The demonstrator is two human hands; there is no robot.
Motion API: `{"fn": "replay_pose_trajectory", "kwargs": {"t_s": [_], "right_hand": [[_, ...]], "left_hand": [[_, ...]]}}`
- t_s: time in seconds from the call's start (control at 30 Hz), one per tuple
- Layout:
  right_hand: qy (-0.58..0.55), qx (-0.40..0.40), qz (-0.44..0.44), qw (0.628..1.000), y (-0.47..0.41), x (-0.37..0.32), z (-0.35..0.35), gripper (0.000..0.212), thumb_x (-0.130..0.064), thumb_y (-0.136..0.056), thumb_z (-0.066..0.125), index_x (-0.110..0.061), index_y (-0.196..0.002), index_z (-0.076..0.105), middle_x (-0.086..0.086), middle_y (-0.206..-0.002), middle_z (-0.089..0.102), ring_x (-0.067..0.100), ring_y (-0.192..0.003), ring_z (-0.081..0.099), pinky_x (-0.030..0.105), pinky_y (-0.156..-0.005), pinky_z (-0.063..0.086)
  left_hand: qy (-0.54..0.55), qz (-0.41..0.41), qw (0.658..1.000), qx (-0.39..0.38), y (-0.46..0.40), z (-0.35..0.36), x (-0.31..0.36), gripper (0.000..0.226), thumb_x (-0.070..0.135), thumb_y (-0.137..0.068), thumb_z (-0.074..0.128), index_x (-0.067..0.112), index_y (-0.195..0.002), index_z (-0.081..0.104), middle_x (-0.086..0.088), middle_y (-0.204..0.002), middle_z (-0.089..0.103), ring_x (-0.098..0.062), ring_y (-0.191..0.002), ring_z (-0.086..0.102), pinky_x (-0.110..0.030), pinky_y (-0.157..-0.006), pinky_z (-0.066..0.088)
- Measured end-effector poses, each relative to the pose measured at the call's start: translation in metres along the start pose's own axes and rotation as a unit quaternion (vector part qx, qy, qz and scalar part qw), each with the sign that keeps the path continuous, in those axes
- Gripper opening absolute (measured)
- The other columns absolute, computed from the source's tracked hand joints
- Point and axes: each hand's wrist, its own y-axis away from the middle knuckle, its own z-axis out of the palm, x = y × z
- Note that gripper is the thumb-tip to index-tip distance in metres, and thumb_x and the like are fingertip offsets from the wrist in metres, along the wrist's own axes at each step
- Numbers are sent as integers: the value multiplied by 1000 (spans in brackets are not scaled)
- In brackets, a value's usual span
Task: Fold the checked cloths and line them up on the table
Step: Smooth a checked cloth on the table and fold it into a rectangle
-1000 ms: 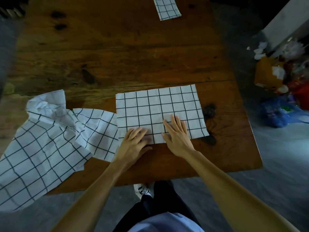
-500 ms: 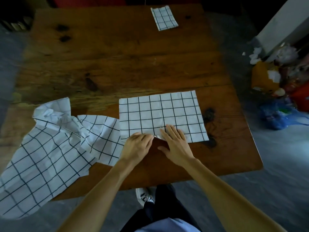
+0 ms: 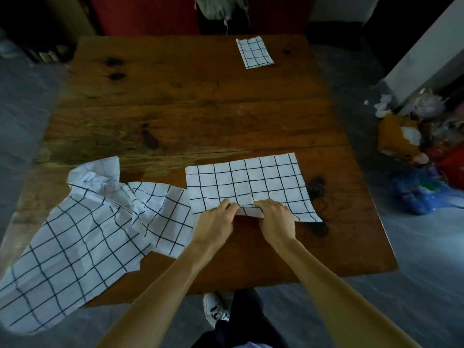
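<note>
Head view shows both hands at the near edge of the half-folded cloth, which lies flat on the wooden table toward its near right part. One second ago both hands lay flat with fingers spread, smoothing the cloth. Now the fingers are curled: the left hand and the right hand each pinch the near hem, close together near its middle, and a short stretch of the hem is lifted off the table between them. The rest of the cloth remains flat.

Judgement: the smoothing step is complete and the next fold is beginning; the likely move is to carry the near edge toward the far edge. Because the grips sit near the middle, the outer corners may lag or sag during the lift.

Task status: one folded cloth rests at the far edge of the table, well apart from the work area. A crumpled cloth lies to the left, just beside the cloth in hand, partly hanging over the table edge and not yet folded.
</note>
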Motion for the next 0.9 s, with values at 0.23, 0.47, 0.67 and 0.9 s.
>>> {"fn": "replay_pose_trajectory", "kwargs": {"t_s": [0.23,0.47,0.67,0.9], "right_hand": [[-66,67,37,995,-6,-11,-42,50,8,-81,60,-18,-124,60,-1,-121,64,20,-105,61,29,-81,49],[-136,84,-12,987,-9,-20,-103,66,25,-75,45,-20,-118,66,0,-125,63,17,-118,55,24,-89,44],[-204,75,-88,972,-13,-22,-146,36,5,-82,66,-24,-103,71,-10,-104,70,2,-97,63,20,-83,53],[-318,-1,-104,942,-27,-18,-194,27,-6,-87,66,-32,-94,72,-12,-97,71,1,-92,65,25,-85,54]], "left_hand": [[29,17,999,-43,1,-28,19,46,58,-94,35,22,-106,61,7,-94,65,-8,-75,63,-25,-66,53],[101,-60,989,86,-21,-70,22,22,28,-98,45,17,-95,63,1,-87,67,-14,-73,64,-23,-57,48],[71,-2,994,84,-43,-96,18,51,6,-91,52,12,-141,41,-12,-141,46,-27,-126,47,-41,-99,47],[113,-176,969,132,-64,-120,24,52,43,-99,34,9,-138,39,-16,-133,52,-30,-122,50,-50,-100,42]]}}
